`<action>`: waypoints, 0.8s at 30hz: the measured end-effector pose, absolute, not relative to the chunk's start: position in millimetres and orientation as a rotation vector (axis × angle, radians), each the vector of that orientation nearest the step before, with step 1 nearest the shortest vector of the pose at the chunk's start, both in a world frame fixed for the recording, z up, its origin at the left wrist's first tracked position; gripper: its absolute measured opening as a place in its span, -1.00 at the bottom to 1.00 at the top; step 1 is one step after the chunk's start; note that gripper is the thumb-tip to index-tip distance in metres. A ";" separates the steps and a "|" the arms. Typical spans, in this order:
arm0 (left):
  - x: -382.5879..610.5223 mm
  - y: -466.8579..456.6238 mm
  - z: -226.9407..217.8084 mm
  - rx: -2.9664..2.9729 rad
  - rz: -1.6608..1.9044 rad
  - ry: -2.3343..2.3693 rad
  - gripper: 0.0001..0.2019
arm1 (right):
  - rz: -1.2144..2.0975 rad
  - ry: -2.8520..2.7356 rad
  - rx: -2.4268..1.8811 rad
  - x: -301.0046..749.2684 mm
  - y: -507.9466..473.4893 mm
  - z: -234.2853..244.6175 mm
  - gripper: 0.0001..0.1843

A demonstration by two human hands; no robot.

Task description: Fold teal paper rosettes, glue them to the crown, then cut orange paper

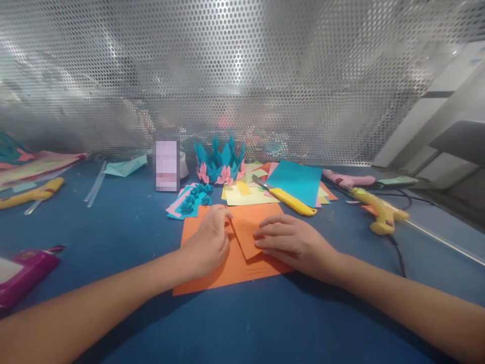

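Note:
An orange paper sheet (227,270) lies on the blue table (242,318) in front of me, with a smaller folded orange piece (250,230) on top of it. My left hand (208,240) rests on the sheet's left part, fingers curled and pinching the folded piece's upper left edge. My right hand (291,240) lies flat with its fingers stretched out, pressing the folded piece's right edge down.
Behind the sheet lie a yellow utility knife (291,201), a teal sheet (297,182), yellow papers (248,196) and a teal and pink paper crown (220,162). A yellow glue gun (379,210) with its cord lies at right. A magenta object (26,273) sits at left. Perforated metal screen behind.

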State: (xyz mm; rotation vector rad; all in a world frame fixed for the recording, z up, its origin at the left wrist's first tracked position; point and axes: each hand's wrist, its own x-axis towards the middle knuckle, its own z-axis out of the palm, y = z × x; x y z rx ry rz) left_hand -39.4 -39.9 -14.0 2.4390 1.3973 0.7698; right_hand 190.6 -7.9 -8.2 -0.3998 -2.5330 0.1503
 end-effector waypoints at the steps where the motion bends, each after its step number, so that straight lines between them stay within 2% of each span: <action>1: -39.5 -40.0 -15.1 2.467 0.768 1.387 -0.68 | 0.133 -2.560 -0.389 189.7 -8.9 -8.2 -0.79; 6: -37.6 -42.5 -12.8 2.638 0.575 1.428 -0.62 | 0.141 -2.658 -0.362 186.2 -12.7 -8.4 -0.78; 11: -37.0 -41.0 -10.3 2.685 0.559 1.303 -0.74 | 0.187 -2.706 -0.343 182.3 -17.1 -5.4 -0.76; 24: -40.5 -37.7 -11.2 2.489 0.511 1.214 -0.81 | 0.272 -2.764 -0.375 180.1 -21.0 -4.5 -0.73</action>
